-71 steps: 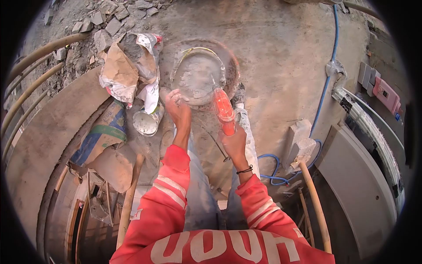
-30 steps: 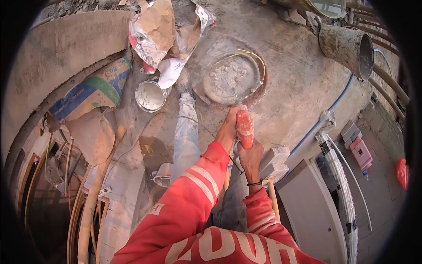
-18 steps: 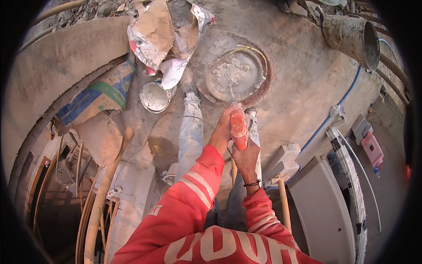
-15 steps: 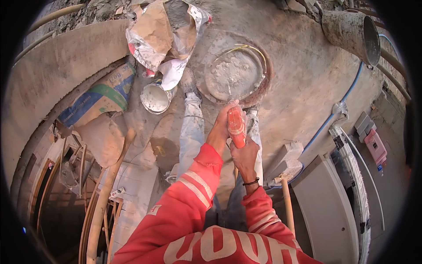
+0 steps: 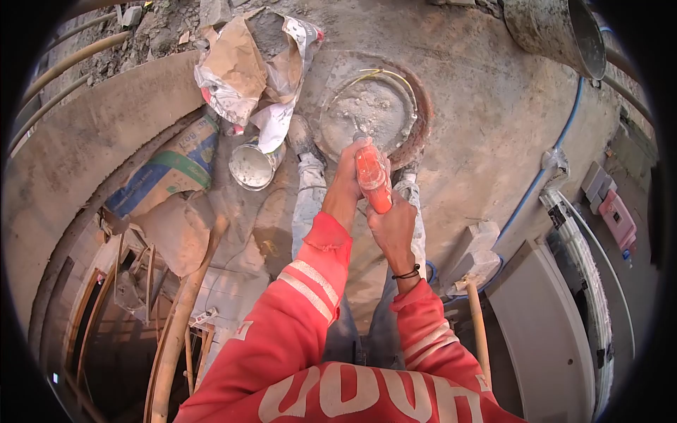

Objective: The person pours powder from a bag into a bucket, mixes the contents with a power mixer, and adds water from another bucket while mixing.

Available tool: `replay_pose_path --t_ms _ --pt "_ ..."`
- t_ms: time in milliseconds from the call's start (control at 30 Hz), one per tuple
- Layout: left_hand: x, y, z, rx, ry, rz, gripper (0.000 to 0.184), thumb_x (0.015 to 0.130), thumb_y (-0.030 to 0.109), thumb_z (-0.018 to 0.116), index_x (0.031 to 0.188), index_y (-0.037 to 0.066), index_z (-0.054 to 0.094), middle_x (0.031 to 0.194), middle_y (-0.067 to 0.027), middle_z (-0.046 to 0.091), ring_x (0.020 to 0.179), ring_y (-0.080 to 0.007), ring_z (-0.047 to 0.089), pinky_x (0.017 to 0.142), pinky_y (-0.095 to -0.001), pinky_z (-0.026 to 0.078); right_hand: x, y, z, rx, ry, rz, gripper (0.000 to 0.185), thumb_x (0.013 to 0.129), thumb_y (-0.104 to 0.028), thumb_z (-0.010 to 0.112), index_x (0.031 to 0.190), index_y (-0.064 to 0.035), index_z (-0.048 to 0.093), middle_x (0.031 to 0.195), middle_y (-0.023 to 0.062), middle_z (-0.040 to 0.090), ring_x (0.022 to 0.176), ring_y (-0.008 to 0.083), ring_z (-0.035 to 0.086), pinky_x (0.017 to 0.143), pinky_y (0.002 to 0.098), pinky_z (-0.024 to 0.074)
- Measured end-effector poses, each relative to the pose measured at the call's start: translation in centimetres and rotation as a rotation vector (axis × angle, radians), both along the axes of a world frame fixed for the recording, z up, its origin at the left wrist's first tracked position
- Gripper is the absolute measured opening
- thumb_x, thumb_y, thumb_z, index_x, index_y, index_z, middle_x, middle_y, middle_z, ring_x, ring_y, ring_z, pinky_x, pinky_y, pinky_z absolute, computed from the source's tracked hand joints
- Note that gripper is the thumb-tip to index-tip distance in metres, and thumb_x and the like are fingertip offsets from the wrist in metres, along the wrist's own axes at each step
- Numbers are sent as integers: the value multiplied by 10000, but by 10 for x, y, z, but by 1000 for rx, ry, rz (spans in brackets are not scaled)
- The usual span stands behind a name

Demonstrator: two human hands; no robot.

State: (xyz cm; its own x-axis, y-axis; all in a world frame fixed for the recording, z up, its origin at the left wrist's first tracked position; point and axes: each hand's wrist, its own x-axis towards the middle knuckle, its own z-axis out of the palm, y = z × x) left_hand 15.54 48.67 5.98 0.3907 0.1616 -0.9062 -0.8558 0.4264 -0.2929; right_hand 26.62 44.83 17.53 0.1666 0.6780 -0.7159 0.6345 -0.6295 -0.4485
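Observation:
An orange-red power drill [image 5: 373,180] is held in front of my body, pointing away from me. My left hand [image 5: 345,176] is closed around its front end, and my right hand [image 5: 395,224] is wrapped around its rear handle. From the drill a thin rod [image 5: 357,125] runs into grey, lumpy powder or mix [image 5: 374,106] in a round tub [image 5: 425,116]. The rod's lower end is hidden in the material. A yellowish strip [image 5: 384,72] curves along the tub's far inner edge. My shoes and dusty trouser legs stand at the near side of the tub.
Left of the tub lie a torn paper sack [image 5: 233,70], a white-lined bucket [image 5: 252,166] and a blue-green-striped bag [image 5: 169,166]. A large dirty bucket [image 5: 557,35] lies far right. A blue hose [image 5: 522,201], concrete blocks [image 5: 474,257] and a pink case [image 5: 617,220] are at right.
The drill and both hands have moved slightly left and toward the tub, and the rod now enters the mix further left. The camera view has shifted a little. Both hands keep their grip.

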Motion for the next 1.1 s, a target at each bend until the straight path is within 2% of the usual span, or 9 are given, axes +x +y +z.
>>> replay_pose_path --t_ms 200,300,400,500,700,867,1100 --pt "9 17 -12 67 -23 -107 328 828 334 738 846 54 568 769 -149 619 672 -319 639 605 -481 574 8 15 -1 -20 -19 -27 279 763 -192 743 899 48 696 782 279 704 799 475 703 723 502 546" --pt "18 22 -13 86 -79 -112 359 845 376 728 835 42 597 798 -185 652 677 -325 660 615 -461 582 12 23 1 -4 -13 -79 279 763 -189 736 908 47 703 784 280 705 804 476 704 745 498 546" --pt "32 30 -17 25 -23 -174 337 835 368 729 804 57 603 780 -171 647 665 -326 654 613 -472 570 20 25 0 -9 -44 -86 273 763 -180 729 915 47 709 798 281 709 802 472 704 752 492 544" --pt "43 28 -21 87 -47 -165 312 832 344 725 772 69 589 764 -156 639 654 -322 648 613 -478 563 24 29 7 -12 -48 -99 268 764 -170 722 905 58 704 797 278 709 788 448 715 745 475 541" --pt "59 19 -24 58 -19 -170 281 835 308 724 761 83 573 737 -144 633 635 -310 642 609 -462 562 37 7 -2 -57 -36 -146 251 765 -159 712 869 68 690 780 265 705 760 379 731 729 451 531" --pt "55 0 -10 40 -85 -160 273 843 298 734 769 90 574 723 -136 630 625 -299 637 601 -453 561 33 -11 -2 -55 -27 -116 246 773 -158 706 858 72 684 752 257 695 729 364 719 717 448 525" --pt "60 -40 -19 35 -90 -158 286 869 317 715 771 82 584 704 -135 626 574 -280 620 558 -420 556 28 -32 14 -68 -65 -92 225 783 -147 700 859 64 681 730 249 681 699 342 700 714 441 524"
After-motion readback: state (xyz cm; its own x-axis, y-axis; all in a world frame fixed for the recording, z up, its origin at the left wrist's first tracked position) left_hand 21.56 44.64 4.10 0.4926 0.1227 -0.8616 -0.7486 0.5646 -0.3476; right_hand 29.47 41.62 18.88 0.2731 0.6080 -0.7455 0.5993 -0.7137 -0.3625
